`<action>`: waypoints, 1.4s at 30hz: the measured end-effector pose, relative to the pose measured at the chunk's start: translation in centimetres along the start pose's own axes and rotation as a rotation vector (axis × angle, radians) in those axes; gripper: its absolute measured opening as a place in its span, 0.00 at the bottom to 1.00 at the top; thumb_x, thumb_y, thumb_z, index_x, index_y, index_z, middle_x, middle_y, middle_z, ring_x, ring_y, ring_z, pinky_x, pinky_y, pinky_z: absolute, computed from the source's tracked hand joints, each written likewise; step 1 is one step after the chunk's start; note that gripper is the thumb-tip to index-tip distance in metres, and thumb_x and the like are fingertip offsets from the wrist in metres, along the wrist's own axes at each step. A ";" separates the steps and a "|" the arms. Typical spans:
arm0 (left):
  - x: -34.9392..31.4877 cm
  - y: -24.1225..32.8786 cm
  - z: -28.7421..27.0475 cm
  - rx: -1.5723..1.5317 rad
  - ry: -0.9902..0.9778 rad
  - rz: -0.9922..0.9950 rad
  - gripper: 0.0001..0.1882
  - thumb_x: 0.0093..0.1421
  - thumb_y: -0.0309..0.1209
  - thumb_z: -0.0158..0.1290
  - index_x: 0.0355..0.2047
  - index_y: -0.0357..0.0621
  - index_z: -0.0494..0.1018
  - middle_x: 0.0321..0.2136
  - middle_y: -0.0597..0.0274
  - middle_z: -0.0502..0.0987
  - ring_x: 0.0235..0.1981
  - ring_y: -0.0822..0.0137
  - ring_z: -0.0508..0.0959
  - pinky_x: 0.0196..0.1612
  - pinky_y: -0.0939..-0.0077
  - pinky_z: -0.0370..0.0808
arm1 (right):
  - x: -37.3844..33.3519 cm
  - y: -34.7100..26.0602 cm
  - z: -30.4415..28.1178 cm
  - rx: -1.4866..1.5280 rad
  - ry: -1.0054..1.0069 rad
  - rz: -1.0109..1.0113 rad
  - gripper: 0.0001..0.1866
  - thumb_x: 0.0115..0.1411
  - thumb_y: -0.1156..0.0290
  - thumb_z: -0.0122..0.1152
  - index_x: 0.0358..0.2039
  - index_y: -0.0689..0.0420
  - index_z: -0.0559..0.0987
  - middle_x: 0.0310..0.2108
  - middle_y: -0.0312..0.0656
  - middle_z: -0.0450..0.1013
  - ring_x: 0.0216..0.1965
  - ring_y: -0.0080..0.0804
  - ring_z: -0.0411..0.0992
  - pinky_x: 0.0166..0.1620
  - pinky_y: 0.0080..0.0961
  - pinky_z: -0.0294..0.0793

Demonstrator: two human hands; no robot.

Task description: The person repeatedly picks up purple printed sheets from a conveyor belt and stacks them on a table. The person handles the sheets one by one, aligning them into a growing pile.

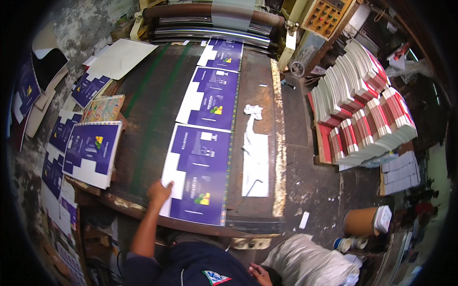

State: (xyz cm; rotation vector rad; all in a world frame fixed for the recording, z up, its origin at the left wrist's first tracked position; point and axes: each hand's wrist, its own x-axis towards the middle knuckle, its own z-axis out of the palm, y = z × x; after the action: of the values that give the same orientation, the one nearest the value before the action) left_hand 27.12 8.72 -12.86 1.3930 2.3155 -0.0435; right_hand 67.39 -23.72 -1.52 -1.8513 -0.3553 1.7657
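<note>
Around the work lay a stack of purple printed sheets [90, 152] at nine o'clock, white paper scraps [254, 157] at three o'clock of the nearest sheet, and piled red-and-white folded cartons [367, 114] farther toward two o'clock. Steel rollers [210, 21] crossed the wide dark feed belt [152, 109] at twelve o'clock. Nothing stood between the hand and its sheet. The near purple die-cut card sheet [200, 174] lay flat on the belt, its long axis running from six to twelve o'clock, in line with a second purple sheet [212, 97] and a third [223, 54]. The left hand [160, 191] rested on its lower left corner, fingers pressed flat and close together. The right hand [260, 275] sat low at six o'clock, partly cut off, its finger spread unreadable.
</note>
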 end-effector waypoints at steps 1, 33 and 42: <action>-0.1 1.9 -0.7 0.019 0.014 -0.060 0.39 0.56 0.62 0.54 0.52 0.38 0.73 0.47 0.40 0.77 0.51 0.44 0.76 0.53 0.50 0.72 | 0.6 0.1 -2.7 0.025 0.007 0.023 0.23 0.64 0.56 0.61 0.56 0.55 0.75 0.34 0.34 0.76 0.29 0.19 0.69 0.33 0.18 0.68; -8.5 39.4 14.2 -0.653 1.065 -1.336 0.41 0.69 0.45 0.48 0.66 0.25 0.42 0.54 0.28 0.64 0.55 0.46 0.67 0.58 0.57 0.67 | 75.0 -76.7 9.1 -0.600 -0.278 -1.292 0.28 0.66 0.53 0.58 0.56 0.64 0.72 0.52 0.47 0.72 0.54 0.35 0.69 0.57 0.30 0.67; -10.9 32.4 20.6 -0.704 1.412 -1.501 0.35 0.54 0.47 0.67 0.49 0.30 0.68 0.42 0.40 0.73 0.43 0.54 0.73 0.49 0.59 0.73 | 84.7 -83.1 18.9 -0.817 -0.080 -1.442 0.37 0.60 0.43 0.61 0.52 0.68 0.74 0.40 0.50 0.72 0.42 0.38 0.70 0.49 0.31 0.69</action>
State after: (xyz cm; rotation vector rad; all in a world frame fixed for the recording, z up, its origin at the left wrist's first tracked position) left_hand 66.11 10.50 -21.11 -1.2416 3.0927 1.4560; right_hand 72.43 93.86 -25.68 -1.1828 -2.0166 0.6295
